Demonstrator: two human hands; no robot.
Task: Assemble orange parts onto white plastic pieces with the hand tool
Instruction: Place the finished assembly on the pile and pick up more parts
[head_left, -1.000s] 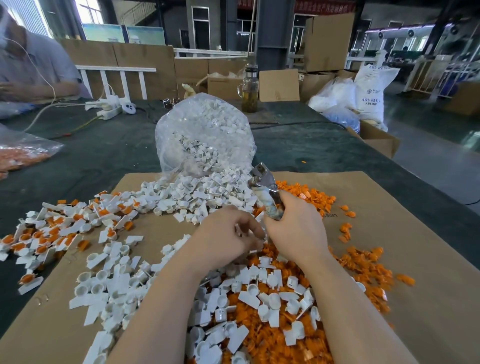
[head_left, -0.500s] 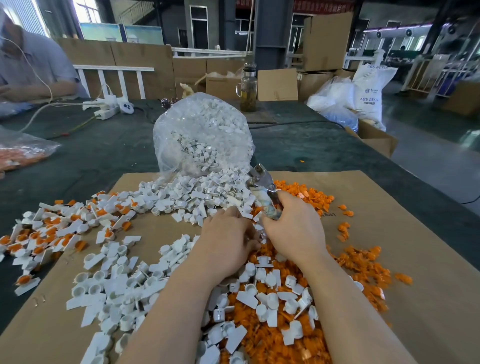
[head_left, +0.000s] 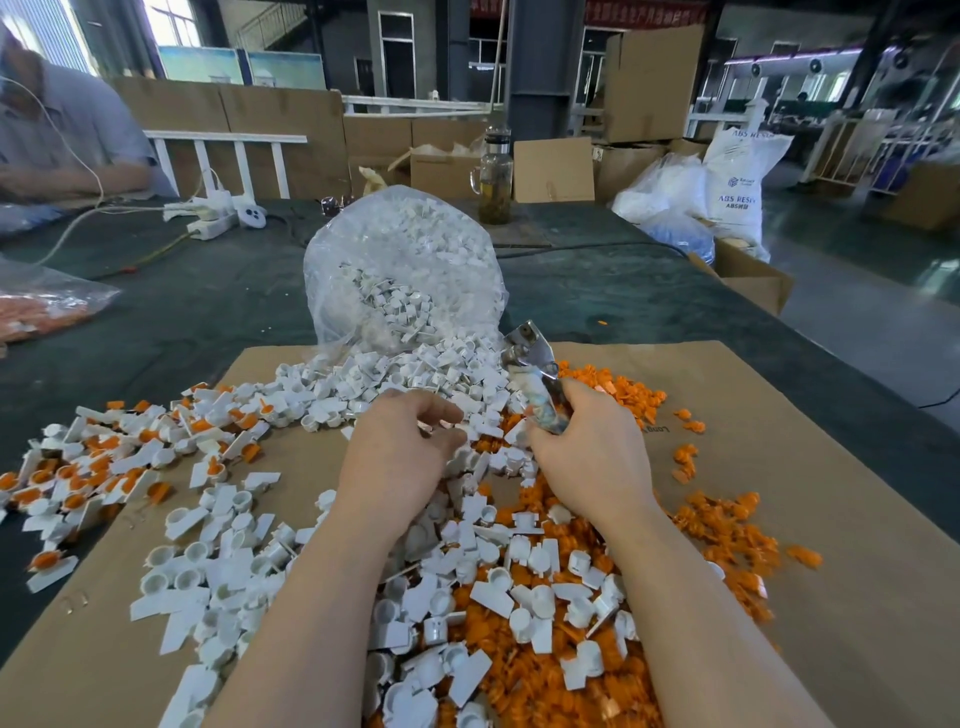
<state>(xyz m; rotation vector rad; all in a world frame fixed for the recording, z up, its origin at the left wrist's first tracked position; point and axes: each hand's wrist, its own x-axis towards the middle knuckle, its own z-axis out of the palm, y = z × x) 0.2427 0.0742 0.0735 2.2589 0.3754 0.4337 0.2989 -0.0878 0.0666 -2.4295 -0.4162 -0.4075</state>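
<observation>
With the right hand gripping the hand tool and the left hand curling over loose white pieces, only the small assembled pile is lying finished, so most is remaining.
</observation>
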